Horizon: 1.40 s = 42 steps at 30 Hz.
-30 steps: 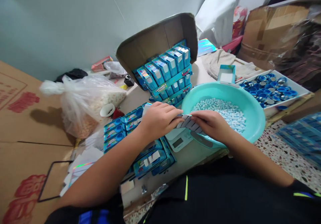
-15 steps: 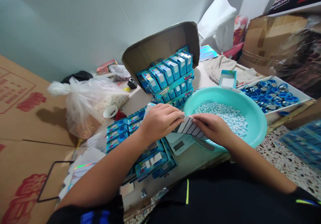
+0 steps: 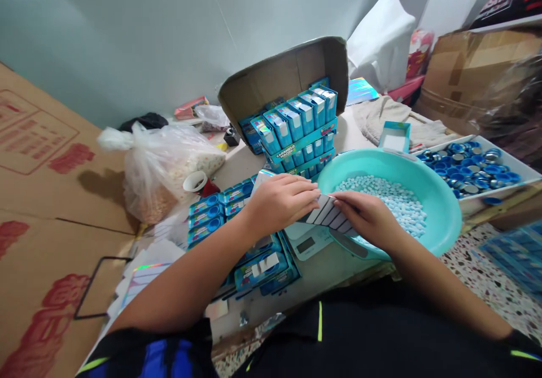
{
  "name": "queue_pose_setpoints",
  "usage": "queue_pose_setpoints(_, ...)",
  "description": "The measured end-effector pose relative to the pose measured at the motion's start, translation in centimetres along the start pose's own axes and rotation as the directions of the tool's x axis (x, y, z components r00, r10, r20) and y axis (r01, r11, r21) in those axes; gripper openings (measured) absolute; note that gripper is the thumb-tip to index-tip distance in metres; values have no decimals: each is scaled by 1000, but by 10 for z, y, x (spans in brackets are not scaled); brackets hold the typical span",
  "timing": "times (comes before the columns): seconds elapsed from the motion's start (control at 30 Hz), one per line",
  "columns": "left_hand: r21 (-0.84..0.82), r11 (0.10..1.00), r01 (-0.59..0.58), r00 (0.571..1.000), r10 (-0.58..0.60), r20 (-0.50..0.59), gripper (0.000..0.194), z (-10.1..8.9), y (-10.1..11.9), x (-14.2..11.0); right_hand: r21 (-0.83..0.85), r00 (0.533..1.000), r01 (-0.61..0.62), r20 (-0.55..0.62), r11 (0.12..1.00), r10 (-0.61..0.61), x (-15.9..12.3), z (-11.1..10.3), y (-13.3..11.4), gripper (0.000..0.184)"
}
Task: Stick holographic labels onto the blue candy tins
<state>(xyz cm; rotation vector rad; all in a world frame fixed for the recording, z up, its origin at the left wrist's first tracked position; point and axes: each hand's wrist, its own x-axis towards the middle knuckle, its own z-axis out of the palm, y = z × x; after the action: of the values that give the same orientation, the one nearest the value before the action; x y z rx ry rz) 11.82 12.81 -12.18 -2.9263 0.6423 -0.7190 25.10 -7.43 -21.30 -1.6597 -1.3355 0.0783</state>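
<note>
Between my two hands is a sheet of silvery-white sticker strips [image 3: 328,213], bent and marked off by dark lines. My left hand [image 3: 280,204] is closed over its left part, fingers together and thumb hidden beneath. My right hand [image 3: 369,219] pinches the upper right edge between thumb and fingers. Below the sheet sits a white digital scale [image 3: 311,245]. A turquoise basin [image 3: 444,228] of small pale-blue candies [image 3: 393,200] stands behind my right hand. Blue candy packs [image 3: 258,271], some with silvery strips across them, lie under and beside my left forearm.
A tilted brown carton [image 3: 266,73] holds stacked blue boxes [image 3: 302,118]. At right is a white tray of blue caps [image 3: 470,166]. A clear bag [image 3: 148,175] and a cup [image 3: 197,183] stand left, near a large cardboard box [image 3: 46,197]. More sticker sheets [image 3: 146,276] lie by my left forearm.
The view has shifted, so the scene sits lower and further right. Both hands keep hold of the sticker sheet, and its striped face shows more than a second ago.
</note>
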Motion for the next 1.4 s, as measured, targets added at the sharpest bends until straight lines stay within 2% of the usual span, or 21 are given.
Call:
queue_pose_setpoints(0.17,-2,1000,0,999,0,43,37,-1,3,-1,-2,1000,-15,15,1000,15,-2,0,2,31)
queue_pose_setpoints(0.33,5,1000,10,997,-10,82,42,-2,9,-1,-7,999,-34,-22,999,33,-3,2,4,27)
queue_pose_setpoints(0.6,29,999,-41,988,36,150,29,-4,7,-1,-4,996,-38,-76,999,38,-3,4,8,24)
queue_pose_setpoints(0.87,19,994,-109,989,107,102,29,-3,8,-2,-50,987,-7,-163,999,-1,-5,4,9,24)
queue_pose_setpoints(1.03,-10,989,-148,987,148,55,33,-2,8,-2,-36,987,1,-163,999,-7,-5,4,9,21)
queue_pose_setpoints(1.2,-41,989,-144,989,145,36,31,1,10,-3,-21,979,-5,-204,1000,1,-4,3,8,19)
queue_pose_setpoints(1.4,-55,985,-165,983,169,70,28,0,11,-3,9,962,-40,-270,999,41,-3,2,8,19)
